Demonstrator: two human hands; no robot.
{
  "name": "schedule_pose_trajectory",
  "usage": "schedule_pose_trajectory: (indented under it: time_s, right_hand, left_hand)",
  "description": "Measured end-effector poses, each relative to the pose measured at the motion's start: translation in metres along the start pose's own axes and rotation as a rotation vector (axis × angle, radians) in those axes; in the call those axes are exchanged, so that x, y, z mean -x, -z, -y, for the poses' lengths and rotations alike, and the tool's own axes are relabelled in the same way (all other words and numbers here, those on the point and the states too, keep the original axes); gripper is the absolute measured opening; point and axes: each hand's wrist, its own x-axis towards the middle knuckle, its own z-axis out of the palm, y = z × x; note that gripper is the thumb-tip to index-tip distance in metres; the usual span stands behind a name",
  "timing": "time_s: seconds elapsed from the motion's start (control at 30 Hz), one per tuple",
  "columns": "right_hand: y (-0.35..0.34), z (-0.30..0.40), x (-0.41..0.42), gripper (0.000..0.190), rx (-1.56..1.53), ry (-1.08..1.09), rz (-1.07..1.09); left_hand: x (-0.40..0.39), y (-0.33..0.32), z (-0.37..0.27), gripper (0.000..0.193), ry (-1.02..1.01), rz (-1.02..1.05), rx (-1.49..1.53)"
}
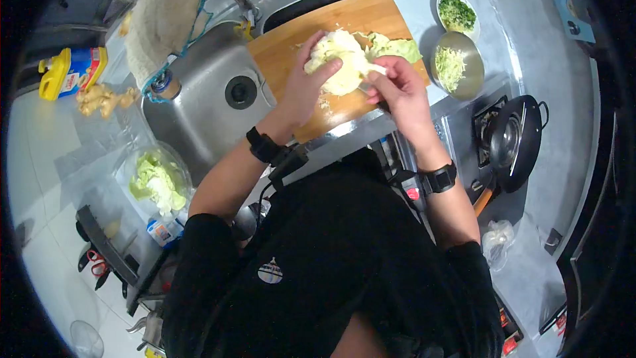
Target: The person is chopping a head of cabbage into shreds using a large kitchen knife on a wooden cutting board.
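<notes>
My left hand (307, 82) grips a pale, partly peeled cabbage head (342, 67) from its left side, thumb across the top. Its right edge is pinched at a pale leaf part (376, 68) between the thumb and fingers of my right hand (401, 92). Below the cabbage is a wooden cutting board (357, 10), which lies across the counter and partly over the sink. Loose green cabbage leaves (395, 48) rest on the board behind my right hand. Small shreds are scattered near the cabbage. Whether a knife lies under my right hand is hidden.
Left of the board is a steel sink (198, 109) with a cloth (164, 15) over its tap side. Shredded cabbage fills part of a metal bowl (472, 67), beside a dish of chopped greens (456, 14). A black wok (526, 144) sits on the stove at right.
</notes>
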Motion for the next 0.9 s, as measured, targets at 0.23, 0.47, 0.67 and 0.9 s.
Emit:
schedule_pose_trajectory:
  time_s: [0.23,0.47,0.67,0.9]
  right_hand:
    - [0.006,-0.004,0.006,0.022,0.232,0.067,-0.069]
    - [-0.003,0.017,0.001,0.022,0.348,0.053,-0.053]
    - [-0.005,0.026,-0.013,0.029,0.134,-0.126,0.104]
    - [-0.002,0.024,-0.013,0.033,0.116,-0.073,0.193]
  left_hand:
    - [-0.003,0.005,-0.001,0.067,0.031,-0.024,0.081]
    - [0.0,0.012,-0.001,0.077,-0.19,0.08,-0.569]
    - [0.005,0.007,0.001,0.078,-0.107,0.195,-0.424]
    - [0.002,0.012,0.005,0.073,-0.027,0.195,-0.387]
